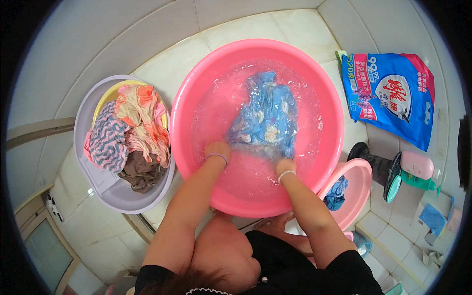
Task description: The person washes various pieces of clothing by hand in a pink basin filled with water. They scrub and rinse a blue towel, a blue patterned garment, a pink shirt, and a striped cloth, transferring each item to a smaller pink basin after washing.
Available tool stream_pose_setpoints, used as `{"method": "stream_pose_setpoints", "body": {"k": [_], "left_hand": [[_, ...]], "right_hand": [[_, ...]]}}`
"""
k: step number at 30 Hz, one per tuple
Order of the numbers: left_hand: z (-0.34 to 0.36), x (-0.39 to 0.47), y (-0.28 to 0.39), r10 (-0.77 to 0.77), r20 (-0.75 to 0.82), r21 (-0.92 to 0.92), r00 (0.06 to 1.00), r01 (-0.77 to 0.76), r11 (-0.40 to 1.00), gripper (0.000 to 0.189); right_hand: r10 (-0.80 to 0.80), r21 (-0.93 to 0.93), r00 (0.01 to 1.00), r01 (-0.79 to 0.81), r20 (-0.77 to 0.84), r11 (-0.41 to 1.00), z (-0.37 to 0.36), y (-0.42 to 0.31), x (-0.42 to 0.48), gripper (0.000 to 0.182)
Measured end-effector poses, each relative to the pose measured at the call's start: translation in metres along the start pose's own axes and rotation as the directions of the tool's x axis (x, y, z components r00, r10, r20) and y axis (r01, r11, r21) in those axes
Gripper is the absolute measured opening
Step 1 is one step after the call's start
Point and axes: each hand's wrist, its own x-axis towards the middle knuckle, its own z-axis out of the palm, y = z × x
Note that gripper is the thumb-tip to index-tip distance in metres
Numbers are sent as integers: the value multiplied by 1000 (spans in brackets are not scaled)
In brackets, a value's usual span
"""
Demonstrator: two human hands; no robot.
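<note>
A large pink plastic basin (pixel 258 46) holding water stands on the floor before me. A blue patterned cloth garment (pixel 273 114) lies spread in the water. My left hand (pixel 217 149), with a thin purple band at its wrist, is in the water at the garment's lower left corner. At the lower right corner is my right hand (pixel 285 166), a white beaded bracelet at its wrist. Both hands' fingers are under water or the cloth, so their grip is hard to see.
Left of the basin, a pale purple tub (pixel 86 110) holds a yellow basin (pixel 97 107) with patterned and brown cloths. On the right are a blue detergent bag (pixel 391 96), a light pink basin (pixel 359 195) with blue cloth, a black stand (pixel 378 167) and bottles (pixel 416 165).
</note>
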Motion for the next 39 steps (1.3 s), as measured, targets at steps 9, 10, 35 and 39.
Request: {"method": "stream_pose_setpoints", "body": {"k": [9, 10, 35, 39], "left_hand": [[-65, -34, 16, 297, -134, -328, 945, -325, 887, 32], [-88, -35, 32, 283, -233, -567, 931, -366, 738, 29], [-58, -91, 45, 186, -130, -114, 974, -201, 973, 61], [-11, -54, 16, 143, 90, 15, 986, -145, 989, 64]], "right_hand": [[-106, 986, 987, -128, 117, -105, -81, 25, -74, 10], [-57, 922, 994, -103, 89, -373, -112, 37, -86, 3], [-435, -113, 635, 481, -639, 869, -175, 14, -40, 68], [-545, -343, 747, 434, -380, 833, -183, -22, 5, 69]]}}
